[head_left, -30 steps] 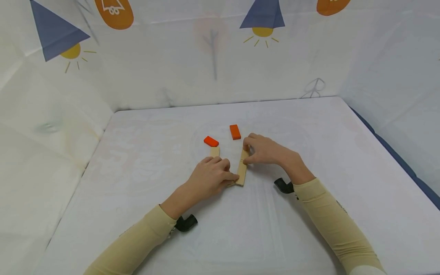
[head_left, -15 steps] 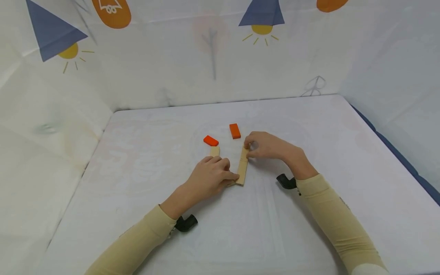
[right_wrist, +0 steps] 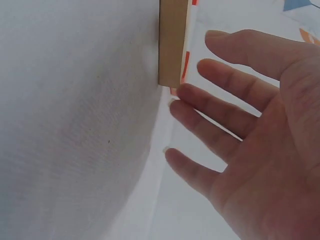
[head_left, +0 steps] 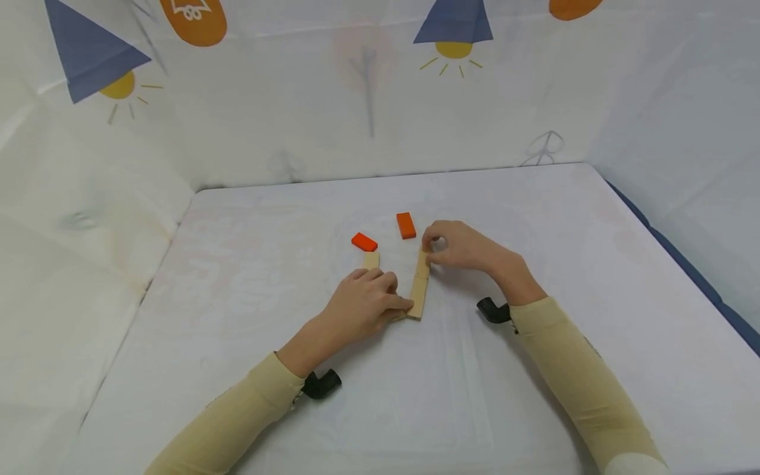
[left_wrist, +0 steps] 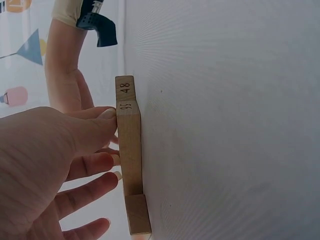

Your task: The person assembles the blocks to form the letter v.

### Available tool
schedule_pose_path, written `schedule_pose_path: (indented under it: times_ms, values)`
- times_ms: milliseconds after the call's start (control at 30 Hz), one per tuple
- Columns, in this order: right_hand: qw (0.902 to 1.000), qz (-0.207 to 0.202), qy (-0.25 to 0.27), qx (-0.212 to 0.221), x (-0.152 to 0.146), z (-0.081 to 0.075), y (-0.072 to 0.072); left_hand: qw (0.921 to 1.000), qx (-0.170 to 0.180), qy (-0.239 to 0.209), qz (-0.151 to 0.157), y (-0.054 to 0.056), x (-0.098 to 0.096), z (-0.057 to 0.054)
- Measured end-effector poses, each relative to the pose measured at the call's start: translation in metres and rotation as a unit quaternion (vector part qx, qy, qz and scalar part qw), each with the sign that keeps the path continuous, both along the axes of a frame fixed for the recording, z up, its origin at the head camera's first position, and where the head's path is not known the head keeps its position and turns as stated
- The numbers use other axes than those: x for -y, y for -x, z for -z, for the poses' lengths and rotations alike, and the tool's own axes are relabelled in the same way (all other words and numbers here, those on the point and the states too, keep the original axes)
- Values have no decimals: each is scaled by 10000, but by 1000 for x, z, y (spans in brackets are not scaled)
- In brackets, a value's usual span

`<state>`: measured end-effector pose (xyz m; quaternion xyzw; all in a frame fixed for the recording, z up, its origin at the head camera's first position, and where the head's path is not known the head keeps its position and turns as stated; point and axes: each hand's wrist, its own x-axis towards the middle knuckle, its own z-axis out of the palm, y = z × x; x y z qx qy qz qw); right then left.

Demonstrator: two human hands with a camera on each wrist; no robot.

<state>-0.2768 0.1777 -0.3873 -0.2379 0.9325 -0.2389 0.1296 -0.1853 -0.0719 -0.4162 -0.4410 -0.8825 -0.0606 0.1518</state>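
Wooden blocks lie flat on the white table in a U-shaped row. The right side is two blocks end to end, a near block [head_left: 418,298] and a far block [head_left: 422,265]; another block [head_left: 371,260] shows at the left. My left hand [head_left: 365,302] rests over the bottom of the U, thumb tip against a block [left_wrist: 131,155] with a printed number, and hides part of the row. Close at the far end of the right side is my right hand [head_left: 457,245]. Its fingers are spread beside a block's end [right_wrist: 171,70] in the right wrist view.
Two orange-red blocks lie beyond the row: one upper block [head_left: 406,225] and one by the left block's end [head_left: 365,242]. A white patterned cloth wall [head_left: 267,99] stands behind the table [head_left: 249,224]. Black wrist-camera mounts [head_left: 322,384] hang under both sleeves.
My right hand has slid slightly away from me along the right-hand blocks, toward their far end. The left hand stays in place over the row.
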Motion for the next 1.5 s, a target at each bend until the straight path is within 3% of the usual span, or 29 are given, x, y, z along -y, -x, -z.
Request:
schedule_pose_path:
  times_ms: [367,800,1233,1500]
  values:
    - [9993,310,189,-32,4,3,13,10000,-22,-69,16,0,2,2]
    - [9992,135,111,-366,13,8,31,10000,83,-19,-7,-1,-1,1]
    - [9995,182,-49,248,23,7,45,9999,111,47,-6,-1,1,0]
    - [9995,118,-153,251,28,12,51,9998,136,130,-20,0,2,-1]
